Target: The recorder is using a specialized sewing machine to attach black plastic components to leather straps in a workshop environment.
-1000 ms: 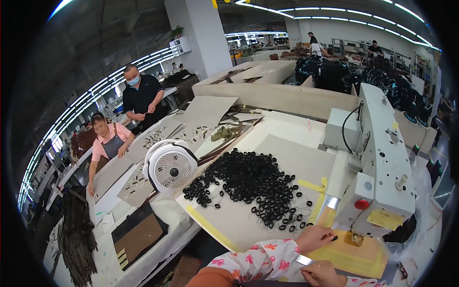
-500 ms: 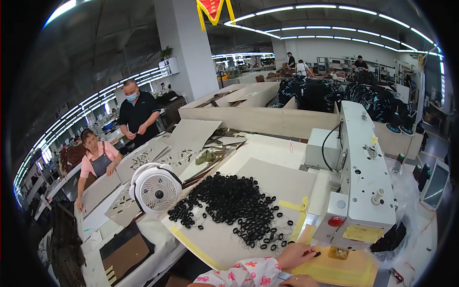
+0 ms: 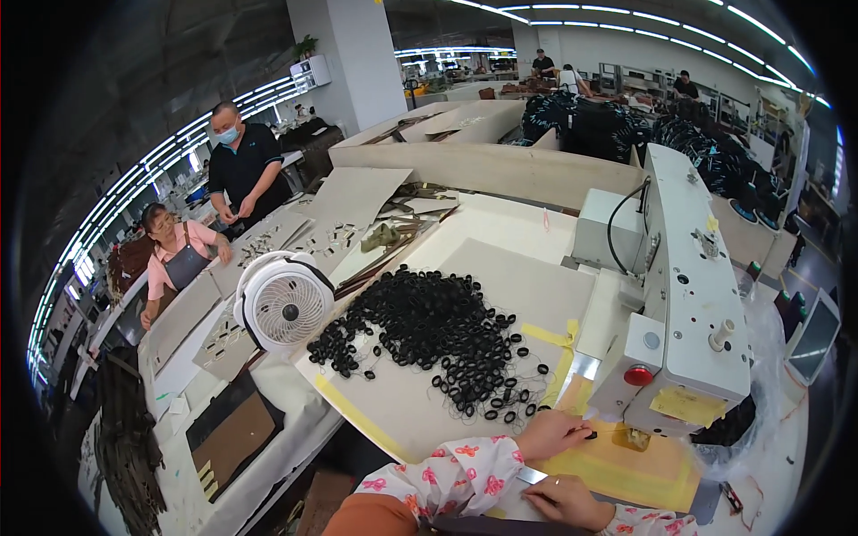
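Observation:
My left hand [image 3: 552, 435] is closed, pinching a small black ring-shaped loop [image 3: 590, 435] between thumb and fingertips. It is over the yellow-taped bed [image 3: 639, 480], just left of the white sewing machine's [image 3: 693, 295] lower head. My right hand [image 3: 572, 502] lies nearer to me, fingers curled beside a silver metal strip [image 3: 530, 475] along the bed's edge. Anything inside that curl is hidden. Beyond my left hand, a heap of black loops [image 3: 420, 317] with loose thread ends spreads over a grey board [image 3: 536, 277].
A white fan [image 3: 286, 304] stands left of the heap. Farther left, two people [image 3: 246, 170] are at a table with grey sheets and small metal pieces. Thread cones [image 3: 786, 308], a tablet-like screen [image 3: 813, 339] and clear plastic [image 3: 760, 384] are at the right.
The view has tilted down, so more of my sleeves and right hand shows. My left hand still pinches the black loop by the machine head.

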`<state>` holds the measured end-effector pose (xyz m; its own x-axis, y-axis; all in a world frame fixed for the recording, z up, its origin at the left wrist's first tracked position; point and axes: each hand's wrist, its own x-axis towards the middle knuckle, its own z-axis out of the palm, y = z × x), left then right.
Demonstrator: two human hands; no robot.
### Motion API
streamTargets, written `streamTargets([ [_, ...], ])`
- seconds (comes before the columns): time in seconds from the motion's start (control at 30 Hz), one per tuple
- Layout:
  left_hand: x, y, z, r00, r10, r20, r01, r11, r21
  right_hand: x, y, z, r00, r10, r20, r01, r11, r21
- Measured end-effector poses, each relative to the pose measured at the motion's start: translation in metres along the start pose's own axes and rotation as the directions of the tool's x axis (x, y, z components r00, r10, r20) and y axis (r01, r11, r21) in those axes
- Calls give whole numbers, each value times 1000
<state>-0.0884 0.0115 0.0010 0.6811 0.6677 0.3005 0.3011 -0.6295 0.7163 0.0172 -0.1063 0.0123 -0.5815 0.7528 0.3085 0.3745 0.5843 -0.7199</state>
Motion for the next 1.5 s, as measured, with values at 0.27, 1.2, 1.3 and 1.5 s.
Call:
streamTargets([
  [0.27, 3, 5, -2, 986, -13, 169, 7, 999, 35, -43, 7, -60, 876, 217, -431, -326, 924, -199],
  [1.2, 11, 45, 26, 982, 74, 172, -5, 930, -368, -97, 62, -56, 658, 504, -560, -449, 859, 246],
  [1.3, 12, 40, 31, 981, 191, -32, -192, 931, -310, -66, 22, -66, 816, 342, -466, -367, 929, 40],
  [1.5, 24, 33, 30, 981, 104, 164, -76, 982, -173, -48, 36, -73, 868, 130, -479, -223, 965, -141],
])
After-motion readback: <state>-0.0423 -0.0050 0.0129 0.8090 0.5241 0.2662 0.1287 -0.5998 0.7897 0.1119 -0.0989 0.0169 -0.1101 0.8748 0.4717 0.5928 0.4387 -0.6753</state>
